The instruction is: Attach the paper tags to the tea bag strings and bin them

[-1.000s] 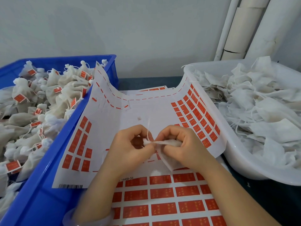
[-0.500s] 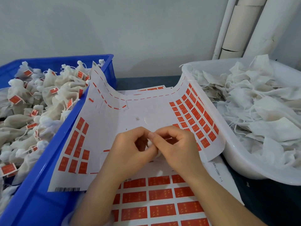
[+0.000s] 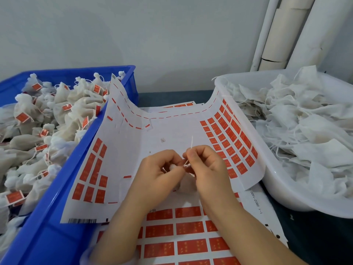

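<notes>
Seen from the head, both hands work over a curled tag sheet [image 3: 172, 131] that bridges the blue bin [image 3: 57, 217] of tagged bags [image 3: 76, 108] and the white tub [image 3: 282, 197] of untagged bags [image 3: 305, 131]. The grip of the right hand [image 3: 206, 165] pinches the string [image 3: 191, 143], whose free end sticks up above the fingertips. The grip of the left hand [image 3: 160, 173] is curled and seems to pinch the bunched top of the tea bag [image 3: 185, 188], which is mostly hidden beneath both hands.

Soft even light; edges bowed, perhaps blurry.
</notes>
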A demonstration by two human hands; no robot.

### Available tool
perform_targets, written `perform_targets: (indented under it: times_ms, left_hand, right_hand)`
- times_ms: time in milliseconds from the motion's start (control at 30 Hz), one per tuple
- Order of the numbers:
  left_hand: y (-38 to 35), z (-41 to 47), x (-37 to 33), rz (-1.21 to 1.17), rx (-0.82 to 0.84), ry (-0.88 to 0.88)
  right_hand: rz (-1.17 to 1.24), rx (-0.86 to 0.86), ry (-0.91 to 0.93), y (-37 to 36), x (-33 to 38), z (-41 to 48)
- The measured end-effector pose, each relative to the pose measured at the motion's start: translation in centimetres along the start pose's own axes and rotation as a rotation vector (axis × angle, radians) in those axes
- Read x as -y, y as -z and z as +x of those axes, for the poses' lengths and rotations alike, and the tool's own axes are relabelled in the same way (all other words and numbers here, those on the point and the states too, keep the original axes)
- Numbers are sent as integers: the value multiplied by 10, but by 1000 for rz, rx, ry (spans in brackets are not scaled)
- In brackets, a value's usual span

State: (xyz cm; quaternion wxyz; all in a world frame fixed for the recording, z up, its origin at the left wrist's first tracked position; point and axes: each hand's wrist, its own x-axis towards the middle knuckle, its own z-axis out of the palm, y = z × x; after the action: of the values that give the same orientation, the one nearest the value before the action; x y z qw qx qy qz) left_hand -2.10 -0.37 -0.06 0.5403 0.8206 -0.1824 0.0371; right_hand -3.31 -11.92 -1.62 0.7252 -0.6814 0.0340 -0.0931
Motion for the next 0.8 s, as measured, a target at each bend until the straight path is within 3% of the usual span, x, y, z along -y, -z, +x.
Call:
perform_targets:
  times_ms: [133,233,400,533,633,700,800]
  left_hand:
    - [-1,-1,6,29,-30,-23]
    - [-3,-2,9,41,-49,-19]
    - [-1,1,7,-117,-58,19]
    - [9,0,12,-87,-130,138]
    - [5,-1,17,156,20,195]
    - [0,-1,20,259,56,240]
    - [2,4,22,281,-60,298]
  right_hand:
    - [-22,33,38,4,6,3]
    - [96,60,-42,7,6,7]
    - [119,115,-26,5,6,8]
    - [163,-75,-52,28,12,23]
    - [-271,-156,28,51,8,32]
    - [-584,-25,37,56,3,34]
    - [-951,207,34,48,-7,33]
